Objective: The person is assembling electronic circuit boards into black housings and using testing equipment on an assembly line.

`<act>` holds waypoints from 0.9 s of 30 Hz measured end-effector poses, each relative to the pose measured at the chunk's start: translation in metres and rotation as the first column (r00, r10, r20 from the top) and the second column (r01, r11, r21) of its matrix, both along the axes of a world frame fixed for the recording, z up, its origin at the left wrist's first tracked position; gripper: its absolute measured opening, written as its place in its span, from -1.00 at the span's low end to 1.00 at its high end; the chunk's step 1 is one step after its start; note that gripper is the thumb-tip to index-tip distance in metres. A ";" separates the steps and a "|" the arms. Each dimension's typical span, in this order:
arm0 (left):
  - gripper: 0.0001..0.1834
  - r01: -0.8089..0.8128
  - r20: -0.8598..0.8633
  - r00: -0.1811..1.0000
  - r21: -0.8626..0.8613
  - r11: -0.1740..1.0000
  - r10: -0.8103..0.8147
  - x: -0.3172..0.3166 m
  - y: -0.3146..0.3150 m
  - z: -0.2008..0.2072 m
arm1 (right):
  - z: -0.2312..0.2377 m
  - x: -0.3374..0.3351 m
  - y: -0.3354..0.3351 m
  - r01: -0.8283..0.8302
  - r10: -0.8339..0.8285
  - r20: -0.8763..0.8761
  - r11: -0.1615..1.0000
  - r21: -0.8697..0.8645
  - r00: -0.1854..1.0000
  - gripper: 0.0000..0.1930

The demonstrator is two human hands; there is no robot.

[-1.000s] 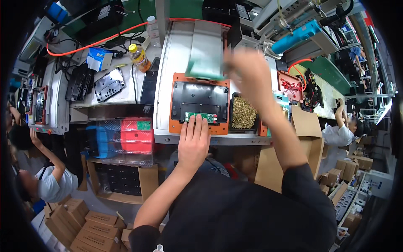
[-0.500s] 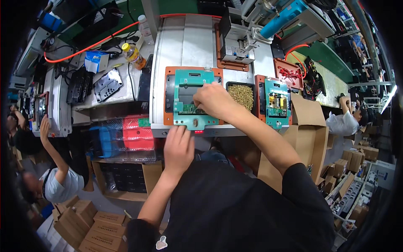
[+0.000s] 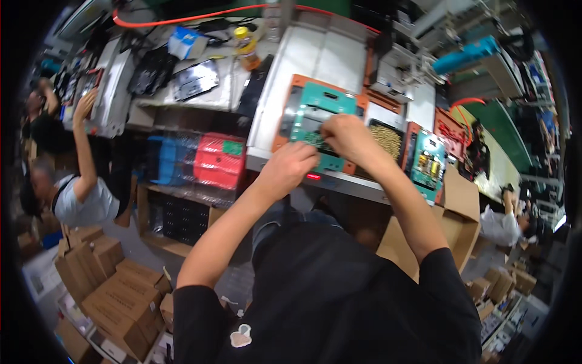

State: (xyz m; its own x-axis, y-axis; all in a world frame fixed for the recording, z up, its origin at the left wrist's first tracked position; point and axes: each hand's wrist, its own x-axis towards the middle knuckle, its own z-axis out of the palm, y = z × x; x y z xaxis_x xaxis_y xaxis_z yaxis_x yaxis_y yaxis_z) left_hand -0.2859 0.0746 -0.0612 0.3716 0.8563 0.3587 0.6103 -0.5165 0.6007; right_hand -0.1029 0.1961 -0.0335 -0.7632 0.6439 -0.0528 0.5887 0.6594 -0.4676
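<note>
Teal slotted plate (image 3: 316,100) beneath curled bare hands (image 3: 351,138)

A teal plate (image 3: 319,102) with cut-out middle lies flat on an orange-rimmed fixture (image 3: 297,80).

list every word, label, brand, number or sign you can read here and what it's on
No text can be read with certainty.
Brown carton, lower left: print too blurred to read.
Red-lit display on the bench front: too small and blurred.
Yellow-capped bottle: any label print too small.
Blue-and-white packet: nothing legible.
Teal frame by the hands: no readable marking.
</note>
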 end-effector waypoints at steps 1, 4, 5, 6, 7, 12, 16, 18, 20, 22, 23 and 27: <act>-0.81 0.025 -0.092 0.995 0.011 1.000 -0.024 -0.007 0.001 0.005 | 0.006 -0.001 0.000 -0.022 0.022 0.030 1.000 -0.002 0.999 -0.90; -0.75 -0.087 -0.046 0.995 0.133 0.987 0.094 -0.025 -0.021 0.008 | 0.029 0.002 -0.030 0.157 -0.184 -0.225 0.979 -0.130 0.957 -0.86; -0.75 -0.238 0.091 0.969 0.114 0.965 0.229 -0.036 -0.033 -0.002 | 0.044 0.010 -0.044 0.283 -0.335 -0.224 0.930 -0.234 0.915 -0.88; -0.81 -0.501 0.225 0.861 0.222 0.837 0.456 -0.050 -0.045 -0.032 | 0.056 0.015 -0.058 0.296 -0.372 -0.302 0.916 -0.270 0.878 -0.91; -0.79 -0.730 0.350 0.665 0.117 0.673 0.660 -0.068 -0.048 -0.064 | 0.066 0.016 -0.072 0.326 -0.437 -0.330 0.882 -0.341 0.836 -0.92; -0.42 -0.886 -0.353 0.463 -0.152 0.438 0.813 -0.154 -0.058 -0.328 | 0.044 -0.019 -0.118 0.095 -0.342 -0.303 0.787 -0.610 0.890 -0.92; -0.22 -0.903 -0.586 0.424 -0.220 0.368 0.690 -0.172 -0.036 -0.416 | 0.024 -0.045 -0.129 0.177 -0.374 -0.146 0.703 -0.689 0.916 -0.90; -0.26 -0.881 -0.547 0.472 -0.260 0.396 0.691 -0.192 -0.031 -0.427 | 0.023 -0.047 -0.132 0.217 -0.392 -0.105 0.691 -0.689 0.914 -0.89; -0.33 -0.722 -0.331 0.607 -0.610 0.327 0.723 -0.242 -0.054 -0.427 | 0.026 -0.055 -0.129 0.169 -0.351 -0.138 0.713 -0.681 0.926 -0.87; -0.40 -0.433 -0.068 0.643 -0.854 0.289 0.763 -0.258 -0.059 -0.403 | 0.034 -0.064 -0.121 0.140 -0.320 -0.163 0.743 -0.655 0.933 -0.85; -0.44 -0.244 0.175 0.396 -0.926 0.287 0.901 -0.256 -0.063 -0.382 | 0.038 -0.068 -0.117 0.123 -0.293 -0.177 0.772 -0.623 0.940 -0.83; -0.52 0.219 0.568 -0.184 -0.772 0.597 0.802 -0.207 -0.049 -0.198 | 0.037 -0.081 -0.102 0.128 -0.221 -0.293 0.944 -0.304 0.930 -0.70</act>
State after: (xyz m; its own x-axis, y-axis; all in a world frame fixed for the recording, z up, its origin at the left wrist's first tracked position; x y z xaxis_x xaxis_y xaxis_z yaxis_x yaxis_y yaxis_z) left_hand -0.4931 0.0257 -0.2595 -0.2245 0.8028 -0.5524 -0.8009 0.1709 0.5739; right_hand -0.1839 0.0943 0.0039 -0.6457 0.7633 -0.0205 0.4718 0.3776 -0.7968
